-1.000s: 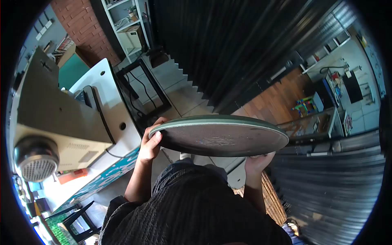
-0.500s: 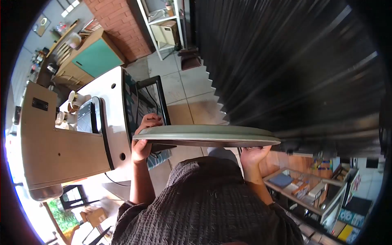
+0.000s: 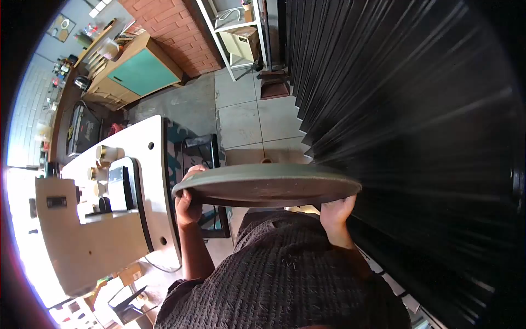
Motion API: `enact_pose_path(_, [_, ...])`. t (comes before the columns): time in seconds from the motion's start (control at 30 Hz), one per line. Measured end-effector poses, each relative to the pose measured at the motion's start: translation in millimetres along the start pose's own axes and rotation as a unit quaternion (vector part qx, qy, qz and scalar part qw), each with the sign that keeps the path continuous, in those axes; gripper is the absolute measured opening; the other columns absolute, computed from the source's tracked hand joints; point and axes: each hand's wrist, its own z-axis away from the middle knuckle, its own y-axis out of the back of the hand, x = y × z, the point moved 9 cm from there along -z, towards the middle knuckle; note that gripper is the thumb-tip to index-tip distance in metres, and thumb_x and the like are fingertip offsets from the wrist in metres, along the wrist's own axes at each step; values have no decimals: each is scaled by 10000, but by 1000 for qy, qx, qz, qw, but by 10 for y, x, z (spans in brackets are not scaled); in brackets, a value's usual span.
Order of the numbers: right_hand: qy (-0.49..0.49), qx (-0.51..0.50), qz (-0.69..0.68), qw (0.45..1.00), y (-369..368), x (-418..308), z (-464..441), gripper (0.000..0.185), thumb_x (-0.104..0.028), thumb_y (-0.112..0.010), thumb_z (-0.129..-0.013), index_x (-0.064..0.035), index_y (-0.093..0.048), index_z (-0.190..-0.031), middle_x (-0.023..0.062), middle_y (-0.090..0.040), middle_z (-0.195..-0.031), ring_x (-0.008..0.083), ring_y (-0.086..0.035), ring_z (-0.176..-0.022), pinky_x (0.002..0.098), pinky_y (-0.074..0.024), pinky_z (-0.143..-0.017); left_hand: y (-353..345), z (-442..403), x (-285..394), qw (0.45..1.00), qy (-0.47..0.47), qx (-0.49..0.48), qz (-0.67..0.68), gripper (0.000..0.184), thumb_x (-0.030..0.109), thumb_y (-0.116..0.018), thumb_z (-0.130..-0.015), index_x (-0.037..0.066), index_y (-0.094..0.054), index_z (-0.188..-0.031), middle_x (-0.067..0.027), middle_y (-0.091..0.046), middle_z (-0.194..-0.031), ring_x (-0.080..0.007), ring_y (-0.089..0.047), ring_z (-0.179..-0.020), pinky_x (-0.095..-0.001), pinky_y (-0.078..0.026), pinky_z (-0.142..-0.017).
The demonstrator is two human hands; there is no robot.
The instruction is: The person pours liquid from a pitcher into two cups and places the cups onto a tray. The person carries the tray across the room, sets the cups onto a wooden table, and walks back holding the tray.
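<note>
A large round disc (image 3: 268, 171) with a grey-green rim and a dark brown underside is held level in front of my body, tilted so part of the underside shows. I can't make out whether it is a tabletop, a tray or a lid. My left hand (image 3: 189, 204) grips its left edge, with the thumb below and fingers over the rim. At the opposite edge, my right hand (image 3: 336, 215) supports it from below, its fingers partly hidden behind the disc. Both hands are closed on it.
To my left stands a white table (image 3: 156, 186) with a beige machine (image 3: 104, 247), which looks like a sewing machine. A black folding curtain (image 3: 416, 137) fills the right side. Ahead are a dustpan (image 3: 274, 88), a white shelf rack (image 3: 233, 33) and a green-doored cabinet (image 3: 139, 77).
The disc has tilted, showing more of its brown underside. My view has shifted; the glass-topped case at lower right is out of sight, and the curtain now takes up that area.
</note>
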Motion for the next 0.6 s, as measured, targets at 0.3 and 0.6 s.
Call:
enact_pose_path(0.3, [19,-15,59,998,-952,288,-1266,576,-550,-301,-1024,-148,-505,-1383,7,-536,-1402,200,-490,-1275,400,-375,-1062,655,-1840,-368,989,25,17,143,607,356,-708,-869,12,-519,-1332,-104,-588,-1287,-268,-542,-1208,-418,-372,-1073])
enact_pose_path(0.6, [-7,-14,66,998,-2302,720,-2322,529,-490,-319,-1034,-122,-516,-1359,38,-540,-1399,221,-482,-1297,407,-359,-1090,1019,-3066,225,992,-7,66,109,614,291,-654,-866,-15,-462,-1362,-152,-575,-1263,-279,-561,-1155,-410,-439,-1000])
